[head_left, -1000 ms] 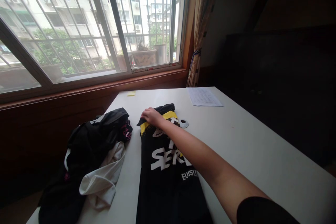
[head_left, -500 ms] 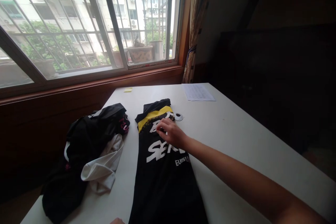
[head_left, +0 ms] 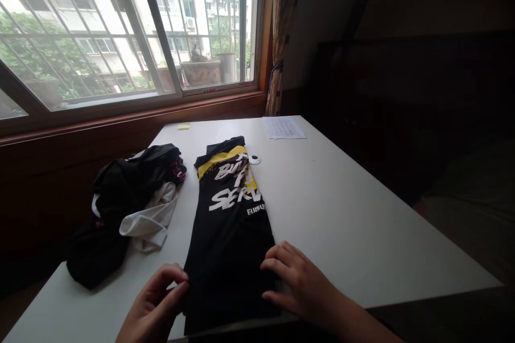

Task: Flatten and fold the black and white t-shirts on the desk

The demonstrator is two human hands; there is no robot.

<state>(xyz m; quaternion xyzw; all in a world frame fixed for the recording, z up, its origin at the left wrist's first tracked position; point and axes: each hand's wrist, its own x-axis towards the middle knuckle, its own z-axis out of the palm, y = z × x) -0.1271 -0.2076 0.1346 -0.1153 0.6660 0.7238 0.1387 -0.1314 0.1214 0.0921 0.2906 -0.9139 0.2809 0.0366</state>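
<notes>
Containers: a patterned planter (head_left: 200, 74) stands beyond the window (head_left: 132, 16). A dark mass shows above its rim; its nature is too small to identify. A grey cylindrical vessel (head_left: 226, 67) stands just beside the planter; its interior is not visible.

Workpiece: the black garment (head_left: 229, 246) lies lengthwise on the white table (head_left: 330, 214), between both hands at its near end. A yellow band (head_left: 221, 159) and white lettering (head_left: 231, 201) mark its far portion.

Grip, left: the left hand (head_left: 155, 303) pinches the left edge of the garment, thumb and index fingertips pressed together.

Grip, right: the right hand (head_left: 300, 278) is partly spread at the right edge. Its curved fingers touch the fabric; the thumb stands apart from them.

Adjacent items: a clothing heap (head_left: 129, 182) lies left of the garment. A small round disc (head_left: 255, 159) sits just beside the garment's far right edge.
</notes>
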